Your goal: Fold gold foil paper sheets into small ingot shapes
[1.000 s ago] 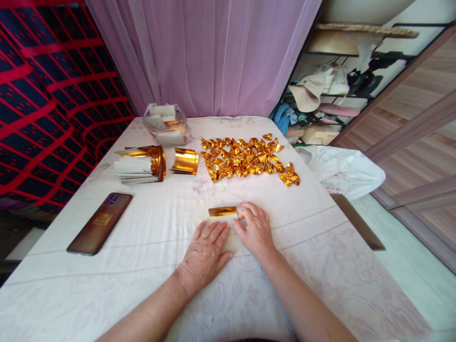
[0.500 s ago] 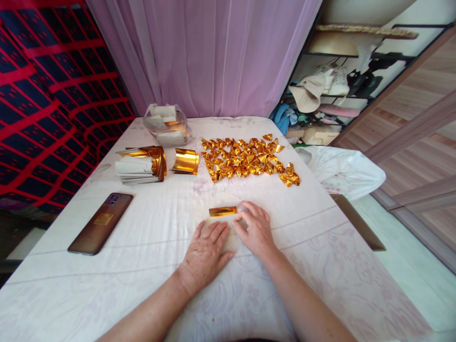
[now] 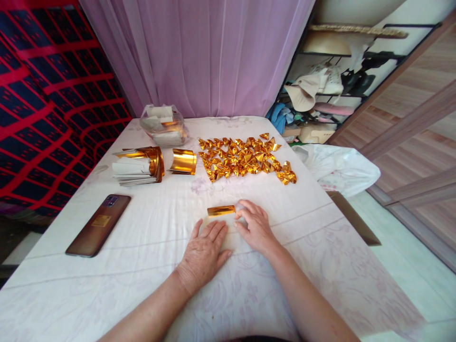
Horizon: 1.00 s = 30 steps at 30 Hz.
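A narrow folded strip of gold foil paper point(image 3: 221, 211) lies on the cloth-covered table in front of me. My left hand point(image 3: 204, 249) rests flat just below the strip, fingers stretched out and thumb apart, holding nothing. At the strip's right end, my right hand point(image 3: 254, 225) has its fingers curled round something small and pale, mostly hidden, that I cannot make out. Beyond both hands spreads a group of folded gold foil pieces point(image 3: 249, 156). Left of them lies a small stack of curved gold foil sheets point(image 3: 183, 161).
A thicker bundle of foil paper point(image 3: 137, 166) and a clear bag of more sheets point(image 3: 166, 126) stand at the back left. A phone point(image 3: 99, 225) lies face down at left. Beside the table's right edge are a white plastic bag point(image 3: 342, 168) and a shelf with a cap point(image 3: 302, 92).
The whole view has shifted slightly, so things sit a little further left. Both hands and the gold strip keep nearly the same places relative to each other.
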Each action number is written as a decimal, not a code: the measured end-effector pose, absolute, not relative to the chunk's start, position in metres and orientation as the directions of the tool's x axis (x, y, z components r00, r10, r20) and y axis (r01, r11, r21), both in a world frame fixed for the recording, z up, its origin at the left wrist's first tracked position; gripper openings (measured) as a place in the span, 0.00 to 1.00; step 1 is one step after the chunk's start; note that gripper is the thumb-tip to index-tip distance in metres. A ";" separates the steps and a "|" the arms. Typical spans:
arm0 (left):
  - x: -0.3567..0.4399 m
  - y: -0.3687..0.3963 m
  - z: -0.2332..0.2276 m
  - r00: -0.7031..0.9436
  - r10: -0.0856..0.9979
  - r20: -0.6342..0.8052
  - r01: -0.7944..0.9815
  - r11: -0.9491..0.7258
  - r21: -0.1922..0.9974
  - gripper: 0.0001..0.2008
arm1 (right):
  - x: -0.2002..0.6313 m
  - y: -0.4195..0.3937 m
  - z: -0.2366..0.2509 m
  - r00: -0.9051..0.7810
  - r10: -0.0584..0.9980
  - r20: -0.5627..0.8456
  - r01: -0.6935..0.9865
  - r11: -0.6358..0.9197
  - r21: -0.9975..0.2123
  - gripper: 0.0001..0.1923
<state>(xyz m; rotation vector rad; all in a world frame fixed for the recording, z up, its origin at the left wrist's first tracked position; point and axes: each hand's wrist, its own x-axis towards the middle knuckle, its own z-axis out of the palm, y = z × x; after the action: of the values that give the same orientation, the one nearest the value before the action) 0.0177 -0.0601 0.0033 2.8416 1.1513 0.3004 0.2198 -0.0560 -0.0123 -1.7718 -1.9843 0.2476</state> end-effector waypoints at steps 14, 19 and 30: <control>0.019 -0.054 0.002 0.718 0.684 0.129 0.662 -0.728 0.177 0.27 | 0.221 -0.056 -0.014 -0.062 0.970 0.236 0.883 0.164 -0.440 0.07; 0.006 -0.049 -0.002 0.764 0.628 0.149 0.608 -0.778 0.161 0.27 | 0.221 -0.055 -0.013 -0.063 0.972 0.225 0.879 0.161 -0.449 0.08; -0.023 -0.051 -0.006 0.736 0.646 0.203 0.635 -0.762 0.124 0.22 | 0.221 -0.055 -0.013 -0.062 0.970 0.237 0.872 0.168 -0.459 0.09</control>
<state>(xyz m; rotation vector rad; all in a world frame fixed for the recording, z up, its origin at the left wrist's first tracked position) -0.0230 -0.0508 -0.0055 2.8837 1.0646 0.3634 0.2214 -0.0545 -0.0127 -1.7361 -1.9670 0.2647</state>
